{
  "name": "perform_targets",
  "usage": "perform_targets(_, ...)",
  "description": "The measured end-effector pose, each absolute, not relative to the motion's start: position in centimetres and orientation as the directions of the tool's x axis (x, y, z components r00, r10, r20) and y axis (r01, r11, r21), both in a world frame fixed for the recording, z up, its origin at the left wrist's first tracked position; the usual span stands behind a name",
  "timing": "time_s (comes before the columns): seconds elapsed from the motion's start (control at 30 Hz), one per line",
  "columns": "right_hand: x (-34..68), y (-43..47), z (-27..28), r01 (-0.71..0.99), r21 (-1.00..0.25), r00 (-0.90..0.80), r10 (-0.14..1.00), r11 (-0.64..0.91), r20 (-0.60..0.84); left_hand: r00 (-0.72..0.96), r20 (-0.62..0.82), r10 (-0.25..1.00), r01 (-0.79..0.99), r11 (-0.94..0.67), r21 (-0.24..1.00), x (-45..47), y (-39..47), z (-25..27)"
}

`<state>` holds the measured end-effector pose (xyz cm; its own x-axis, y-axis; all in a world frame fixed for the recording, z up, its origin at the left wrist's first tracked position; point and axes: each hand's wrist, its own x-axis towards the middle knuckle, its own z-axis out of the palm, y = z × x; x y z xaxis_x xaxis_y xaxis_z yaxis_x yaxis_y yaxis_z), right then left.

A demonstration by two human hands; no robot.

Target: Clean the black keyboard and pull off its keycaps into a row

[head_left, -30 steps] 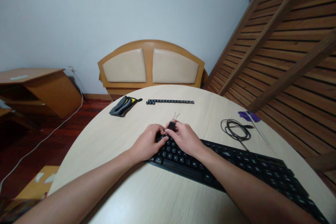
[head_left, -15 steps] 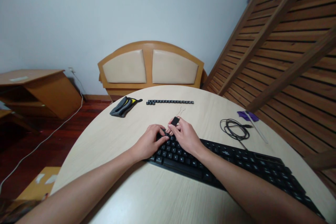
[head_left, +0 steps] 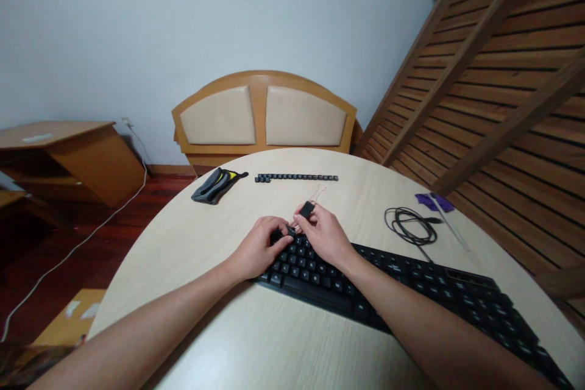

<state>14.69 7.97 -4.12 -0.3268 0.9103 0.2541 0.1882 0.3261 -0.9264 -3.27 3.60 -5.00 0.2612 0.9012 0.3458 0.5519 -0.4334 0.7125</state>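
My right hand [head_left: 325, 228] grips a keycap puller [head_left: 306, 209] by its black handle. The puller's two thin wire loops point away from me, over the tabletop. My left hand [head_left: 262, 247] is closed at the upper left of the black keyboard [head_left: 315, 295], its thumb and forefinger pinching a small dark keycap [head_left: 291, 231]. The fingertips of both hands nearly meet there. Fingers cover that corner of the keyboard, so the switches beneath cannot be seen. Farther back, loose black keycaps [head_left: 299, 177] are lined up in a long row, with a short second row at its left end.
On the round pale table [head_left: 183, 244] lies a grey, black and yellow pouch-like item [head_left: 214, 187] at back left. A coiled black cable [head_left: 411, 225], a purple cloth [head_left: 434, 202] and a thin pale stick [head_left: 452, 228] lie to the right. Wooden slats [head_left: 503, 103] lean beyond.
A keycap now shows more plainly between my left thumb and forefinger. My right hand with the puller has shifted slightly right; the view has also moved a little.
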Motion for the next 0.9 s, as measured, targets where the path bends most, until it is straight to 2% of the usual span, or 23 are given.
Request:
perform_targets(0.27, 14.9, 8.3, -4.1, 0.188, -0.938, -0.289, 0.929, 0.291, 0.231, 0.116, 0.281, 0.953, 0.447, -0.303, 0.842, -3.5, 4.2, -4.7)
perform_targets(0.5, 14.9, 8.3, -4.1, 0.169, -0.949, -0.304, 0.93, 0.267, 0.207, -0.046, 0.274, 0.961, 0.521, -0.211, 0.827, -5.8, 6.0, -5.0)
perform_targets(0.57, 14.9, 8.3, -4.1, 0.164, -0.952, -0.308, 0.93, 0.26, 0.201, -0.022, 0.274, 0.961, 0.562, -0.215, 0.799, -6.4, 6.4, -5.3)
perform_targets(0.73, 14.8, 8.1, -3.8, 0.16, -0.957, -0.304, 0.935, 0.241, 0.184, 0.051, 0.314, 0.948, 0.753, -0.243, 0.612, -7.3, 7.1, -5.6)
perform_targets(0.9, 14.9, 8.0, -3.7, 0.161, -0.959, -0.307, 0.935, 0.235, 0.177, 0.095, 0.308, 0.947, 0.773, -0.265, 0.576, -7.9, 7.8, -5.6)
